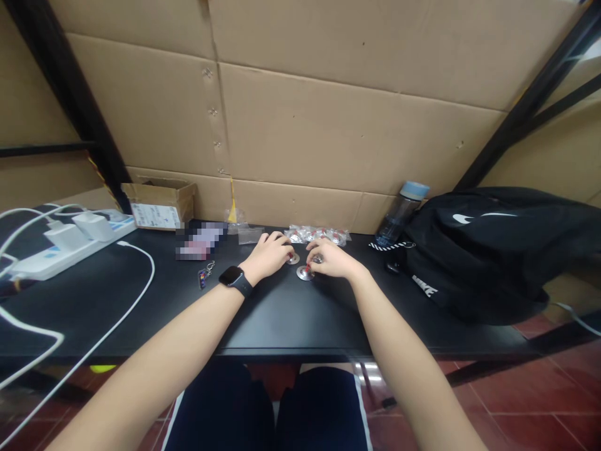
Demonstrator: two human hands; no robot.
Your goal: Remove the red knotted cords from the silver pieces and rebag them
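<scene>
Two small silver discs with red stems, shaped like spinning tops, are on the black table under my fingers. My left hand (270,255), with a dark watch (235,280) on its wrist, has its fingertips closed at the red part of the farther disc (293,259). The fingers partly hide that disc. My right hand (328,258) pinches the red stem of the nearer disc (305,274), which rests flat or nearly flat. Another shiny round piece (318,258) shows partly beneath my right hand. Behind both hands lie several clear packets (335,236) holding similar silver and red pieces.
On the left are a white power strip (70,245) with cables, an open cardboard box (162,203), a blurred-out flat item (201,241) and a keychain (205,275). A water bottle (399,216) and black backpack (488,250) stand right. Cardboard (300,125) walls the back.
</scene>
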